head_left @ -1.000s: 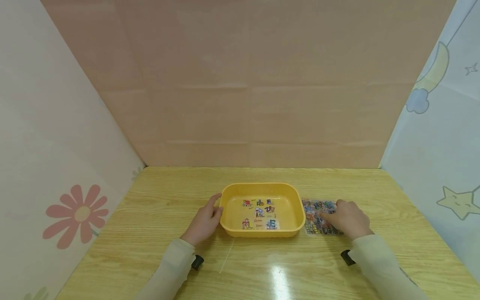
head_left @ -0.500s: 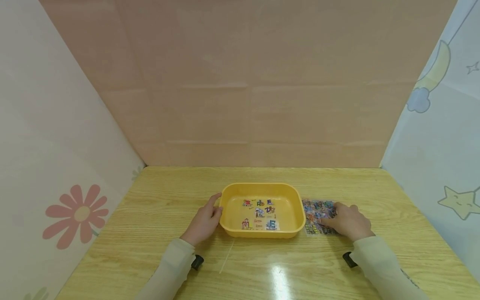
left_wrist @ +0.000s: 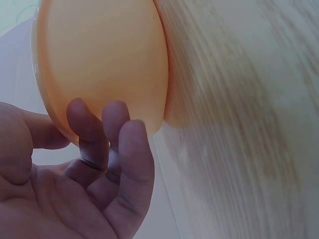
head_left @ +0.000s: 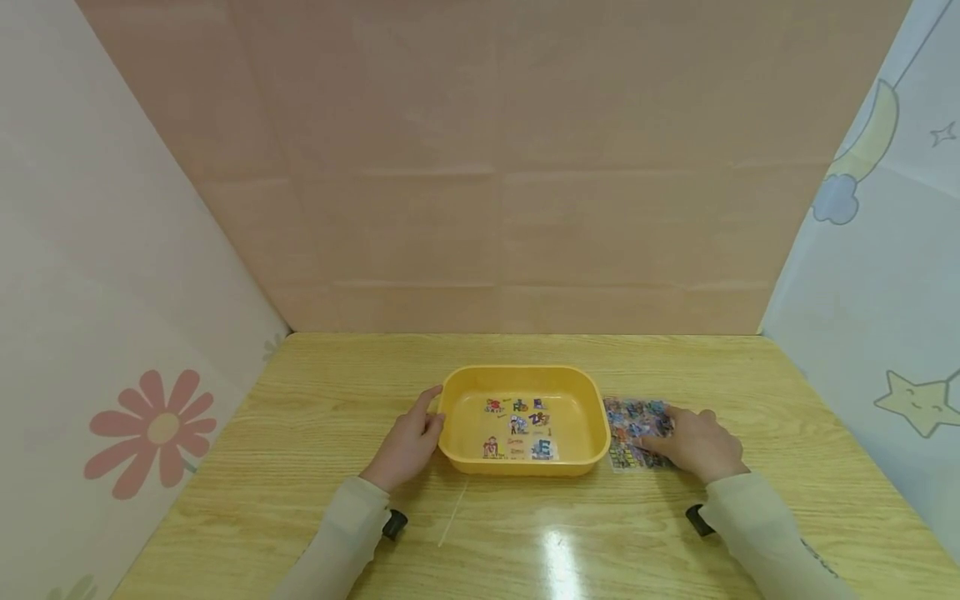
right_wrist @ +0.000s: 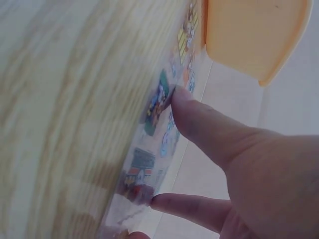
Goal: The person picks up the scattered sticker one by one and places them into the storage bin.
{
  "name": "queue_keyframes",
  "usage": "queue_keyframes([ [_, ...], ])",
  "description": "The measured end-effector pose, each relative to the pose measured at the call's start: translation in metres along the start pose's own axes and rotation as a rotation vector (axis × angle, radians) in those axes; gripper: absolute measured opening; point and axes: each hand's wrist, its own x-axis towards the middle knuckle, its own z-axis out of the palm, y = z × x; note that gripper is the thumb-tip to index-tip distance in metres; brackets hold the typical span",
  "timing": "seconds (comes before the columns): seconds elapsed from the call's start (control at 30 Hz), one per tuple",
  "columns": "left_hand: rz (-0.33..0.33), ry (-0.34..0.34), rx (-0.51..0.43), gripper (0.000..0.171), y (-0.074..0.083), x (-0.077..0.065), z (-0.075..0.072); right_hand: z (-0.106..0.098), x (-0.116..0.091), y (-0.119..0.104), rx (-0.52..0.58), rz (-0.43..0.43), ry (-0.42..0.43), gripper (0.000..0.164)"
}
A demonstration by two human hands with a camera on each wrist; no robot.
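A yellow plastic tub point(head_left: 525, 471) sits mid-table, with several small colourful letter and figure stickers point(head_left: 517, 423) on its floor. My left hand point(head_left: 405, 442) holds the tub's left end; in the left wrist view its curled fingers point(left_wrist: 135, 159) lie along the outer wall, near the rim. Just right of the tub lies a clear sheet of stickers point(head_left: 633, 433), crowded with small pictures. Over its right part, my right hand point(head_left: 701, 443) presses down with thumb and fingertips spread apart. In the right wrist view the thumb's nail point(right_wrist: 175, 92) meets a sticker's edge.
All of this is on a light wood-grain table point(head_left: 345, 379). A tan panel point(head_left: 495, 208) rises behind, and pale printed panels flank both sides. A thin light strip point(head_left: 453, 512) lies in front of the tub's left corner.
My right thumb and fingers have shifted slightly on the sticker sheet, and more of its pictures show. The left hand and tub have stayed in place.
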Motion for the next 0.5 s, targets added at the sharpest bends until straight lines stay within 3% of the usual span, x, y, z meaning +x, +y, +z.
queue_keyframes([
  [0.5,-0.004,0.0,-0.012,0.051,-0.0013,0.0004,0.0008,0.0006,0.0,-0.0024,0.01,0.0,0.0,0.099],
])
